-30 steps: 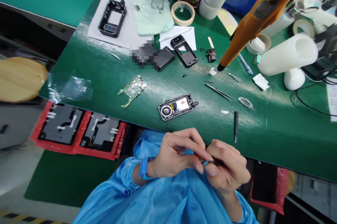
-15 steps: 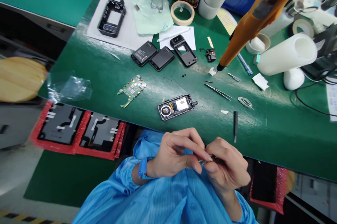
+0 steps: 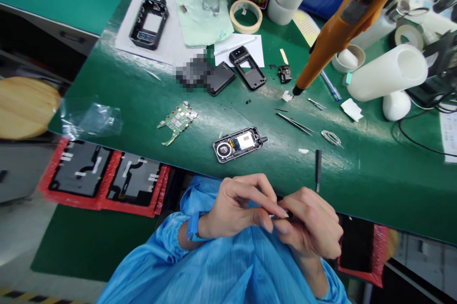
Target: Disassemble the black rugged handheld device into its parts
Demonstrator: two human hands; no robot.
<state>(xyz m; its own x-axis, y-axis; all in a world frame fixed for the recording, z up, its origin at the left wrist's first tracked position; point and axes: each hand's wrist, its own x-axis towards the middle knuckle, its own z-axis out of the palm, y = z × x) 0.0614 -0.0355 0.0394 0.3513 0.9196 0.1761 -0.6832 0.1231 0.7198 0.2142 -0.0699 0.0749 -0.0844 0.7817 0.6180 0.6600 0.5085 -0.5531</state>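
Observation:
My left hand [image 3: 238, 208] and my right hand [image 3: 311, 228] meet fingertip to fingertip below the near edge of the green table [image 3: 374, 171], over my blue smock. Both are closed in a pinch on a tiny part between them, too small to name. Just beyond the hands an opened phone body [image 3: 238, 144] with a round speaker lies on the mat. A green circuit board [image 3: 177, 121] lies to its left. Tweezers [image 3: 294, 123] and a small black tool [image 3: 317, 169] lie to the right.
An orange electric screwdriver [image 3: 337, 28] hangs over the table's right side. Black phone frames [image 3: 149, 23], a tape roll [image 3: 246, 16], white tubes [image 3: 387, 73] and cables crowd the far side. Red trays [image 3: 103, 178] with black parts sit below the table at left.
My fingertips have shifted slightly as they work the tiny part; the right hand has closed in a little more over the left fingers. The things on the table have not moved.

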